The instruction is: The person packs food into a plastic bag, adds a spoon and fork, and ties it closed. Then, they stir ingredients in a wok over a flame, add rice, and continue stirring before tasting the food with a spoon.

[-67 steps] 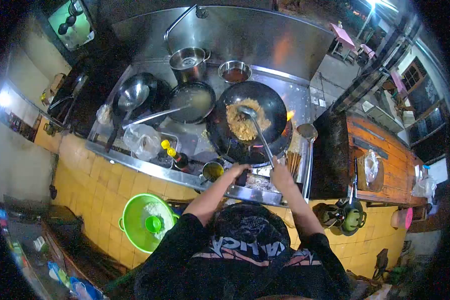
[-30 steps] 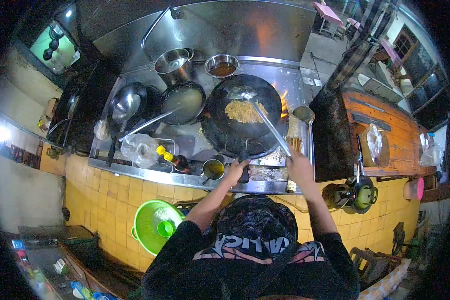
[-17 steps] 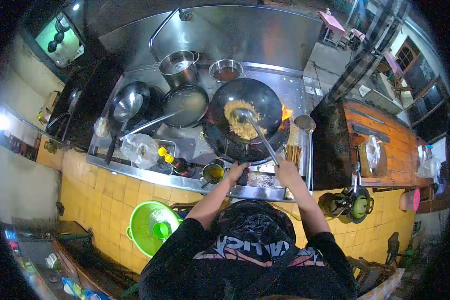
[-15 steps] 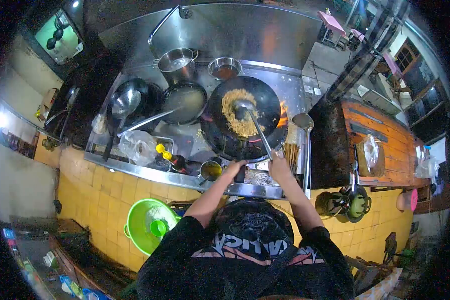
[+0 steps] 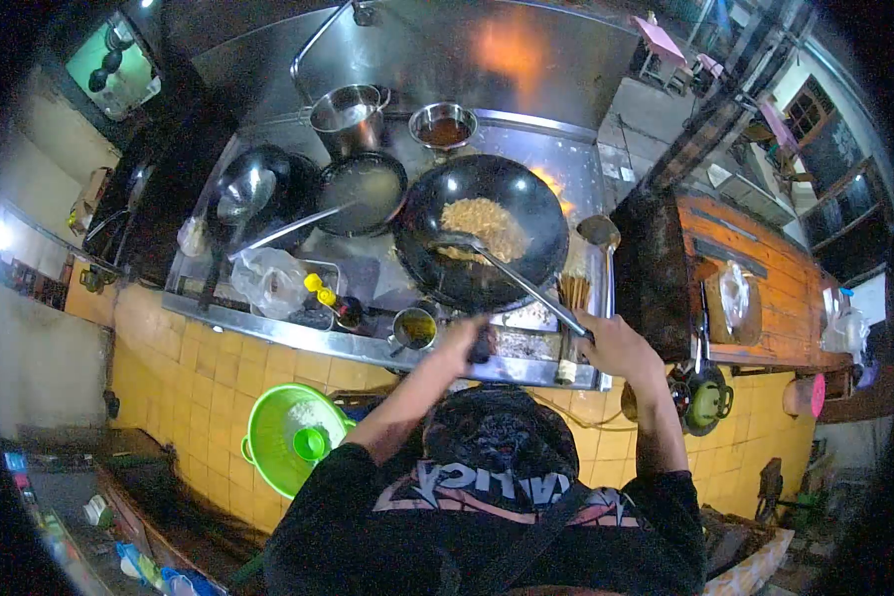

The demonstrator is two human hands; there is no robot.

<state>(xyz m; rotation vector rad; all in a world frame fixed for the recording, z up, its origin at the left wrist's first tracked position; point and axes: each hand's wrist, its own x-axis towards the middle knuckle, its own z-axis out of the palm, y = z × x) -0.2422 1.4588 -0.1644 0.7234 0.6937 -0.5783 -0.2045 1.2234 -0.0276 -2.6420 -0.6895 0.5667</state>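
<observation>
My right hand (image 5: 616, 346) is closed around the handle of a long metal ladle (image 5: 529, 288). The ladle's head lies inside a large black wok (image 5: 543, 238), at the left edge of a heap of brown food that looks like fried rice (image 5: 485, 226). My left hand (image 5: 459, 348), smeared by motion, is wrapped round the wok's dark handle (image 5: 483, 345) at the near side. Flames (image 5: 549, 184) show past the wok's far right rim. Just left of my left hand stands a metal cup of yellowish liquid (image 5: 414, 329).
A smaller pan (image 5: 363, 194), a steel pot (image 5: 348, 121) and a bowl of reddish sauce (image 5: 443, 129) stand behind and left. Another ladle (image 5: 600, 232) lies along the right. A yellow-capped bottle (image 5: 334, 301) and plastic bag (image 5: 268, 283) sit front left. A green tub (image 5: 268, 467) is on the floor.
The wok's far side has tipped up and the food has slid together. The ladle head has moved left and nearer; my right hand has shifted right and nearer me.
</observation>
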